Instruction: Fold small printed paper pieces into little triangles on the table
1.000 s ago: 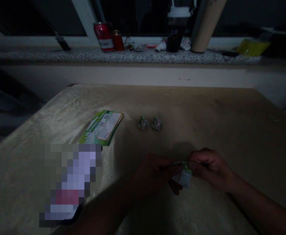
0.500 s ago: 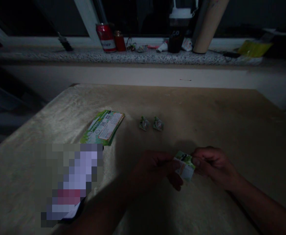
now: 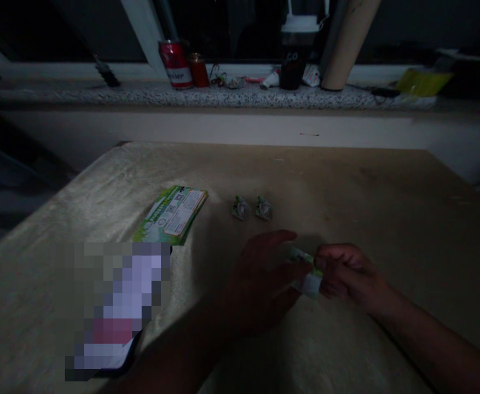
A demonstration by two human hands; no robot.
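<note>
A small green-and-white printed piece of paper (image 3: 308, 284) is between my hands, above the table. My right hand (image 3: 348, 273) pinches its right edge between thumb and fingers. My left hand (image 3: 264, 268) is open, its fingers spread and reaching across the paper's left side; part of the print is hidden behind them. Beyond the hands lie two small folded green-and-white paper pieces, the left one (image 3: 240, 209) and the right one (image 3: 263, 209), side by side. A stack of green printed leaflets (image 3: 172, 214) rests farther left.
A phone (image 3: 120, 312) with a blurred-out screen lies at the left, below the leaflets. On the granite windowsill (image 3: 231, 98) stand a red can (image 3: 175, 64), a red jar (image 3: 199, 70), a dark cup (image 3: 294, 60) with a white lid and a cardboard tube (image 3: 350, 44).
My left hand has loosened its pinch, with its fingers now spread over the paper. My right hand keeps its hold, having moved slightly left with the paper.
</note>
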